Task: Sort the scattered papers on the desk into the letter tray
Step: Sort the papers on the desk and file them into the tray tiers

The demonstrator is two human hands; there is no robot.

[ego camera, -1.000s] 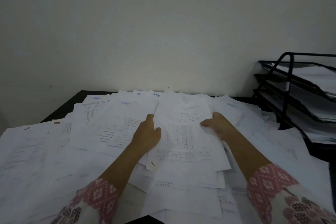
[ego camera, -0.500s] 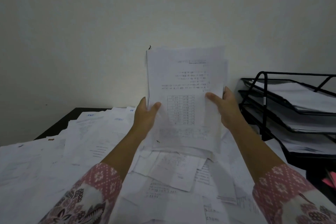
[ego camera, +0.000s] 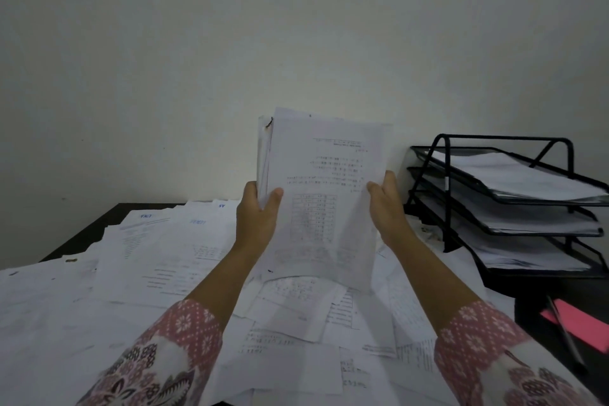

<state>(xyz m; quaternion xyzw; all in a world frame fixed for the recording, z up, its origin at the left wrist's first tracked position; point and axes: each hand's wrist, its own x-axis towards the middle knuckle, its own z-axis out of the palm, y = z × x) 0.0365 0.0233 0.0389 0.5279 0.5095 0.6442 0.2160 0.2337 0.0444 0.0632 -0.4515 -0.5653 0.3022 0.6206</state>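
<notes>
Both hands are up, one stack between them. The left hand [ego camera: 255,217] grips the stack [ego camera: 323,194] at its left edge, thumb across the front sheet, fingers behind and out of sight. The right hand [ego camera: 387,208] grips the right edge the same way, thumb on the front.

The stack is near upright and faces the camera. Front sheet has printed lines plus a table, too blurred to read. Sheets sit uneven at the top-left corner, with a small dark mark there; clip or staple, can't tell. Its bottom edge is low over the loose papers [ego camera: 158,260]; contact there can't be told.

The papers lie overlapped in layers over most of the surface [ego camera: 85,234]. Only the far-left corner and right side show dark.

The tray [ego camera: 445,208] is black mesh with three tiers, at right by the wall [ego camera: 197,59], white sheets in every tier. The stack is just left of it, not touching.

A pink note [ego camera: 580,323] lies on the surface in front of the tray, with a pen [ego camera: 565,333] across it. Patterned pink sleeves [ego camera: 191,333] on both forearms.
</notes>
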